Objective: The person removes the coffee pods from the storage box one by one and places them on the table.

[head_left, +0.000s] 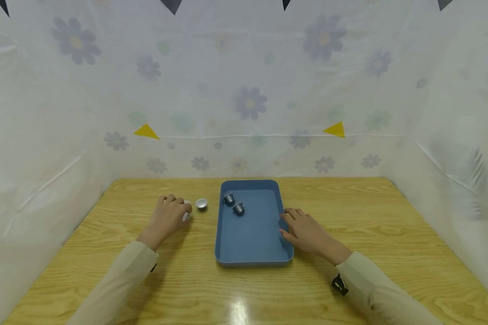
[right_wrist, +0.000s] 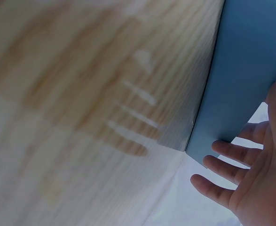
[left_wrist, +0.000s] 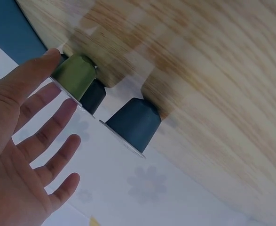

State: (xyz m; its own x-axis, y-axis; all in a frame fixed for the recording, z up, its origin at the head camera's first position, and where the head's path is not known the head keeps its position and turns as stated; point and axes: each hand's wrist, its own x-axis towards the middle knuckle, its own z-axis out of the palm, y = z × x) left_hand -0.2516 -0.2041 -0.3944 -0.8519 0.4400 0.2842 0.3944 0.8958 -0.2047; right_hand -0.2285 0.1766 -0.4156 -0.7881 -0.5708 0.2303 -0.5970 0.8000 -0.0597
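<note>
Pale flowery sheeting (head_left: 203, 63) covers the far side, plainer stuff left and right. Below it's a shiny wood-grain counter (head_left: 370, 216) with a blue tray (head_left: 254, 234) mid-counter. Right grip (head_left: 309, 232) is loose against the tray's right side. Left grip (head_left: 168, 216) is pinching a green capsule (left_wrist: 76, 77) left of the tray; two dark capsules (head_left: 239, 209) sit far-left inside.

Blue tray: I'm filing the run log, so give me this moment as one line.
left hand: pinches green capsule | right hand: touches blue tray | in tray: two dark capsules | left of tray: blue capsule
</note>
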